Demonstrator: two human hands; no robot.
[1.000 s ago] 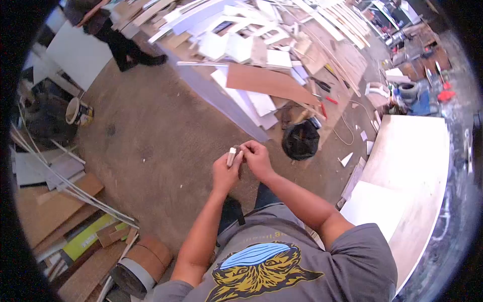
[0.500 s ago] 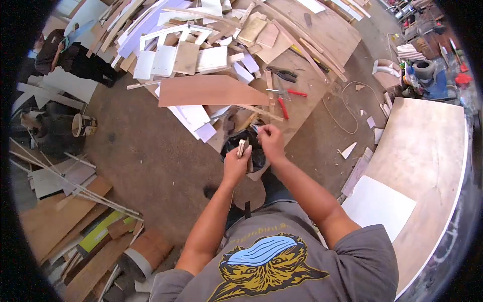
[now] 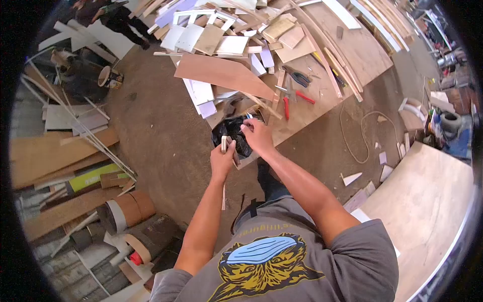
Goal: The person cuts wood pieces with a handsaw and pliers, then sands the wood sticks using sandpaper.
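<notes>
A small wooden piece point(image 3: 224, 143) stands up out of the left hand point(image 3: 222, 163), its near end narrow and rounded at the top, pale cream with a browner strip running down the middle like layered board. A darker, flat part shows on the thumb's side; whether it belongs to the same piece cannot be told. The piece is at the near side of a black plastic bag point(image 3: 220, 130), which sits open at the near corner of the tabletop point(image 3: 309, 111).

The left hand's grip is closed round the wooden piece, thumb on one side and fingers on the other. The right hand point(image 3: 258, 137) is over the bag, thumb and fingertips drawn close together; a small blue-and-white object point(image 3: 249, 116) shows just beyond them, but whether this grip has hold of anything cannot be told.

One second ago the two hands met at the fingertips above the bare floor point(image 3: 161, 146), clear of the bag; now they are apart, both at the bag. Against half a second ago the hands have scarcely changed, while the view has turned. The brown panel point(image 3: 221, 74) and red-handled pliers point(image 3: 286, 108) keep their places on the tabletop.
</notes>
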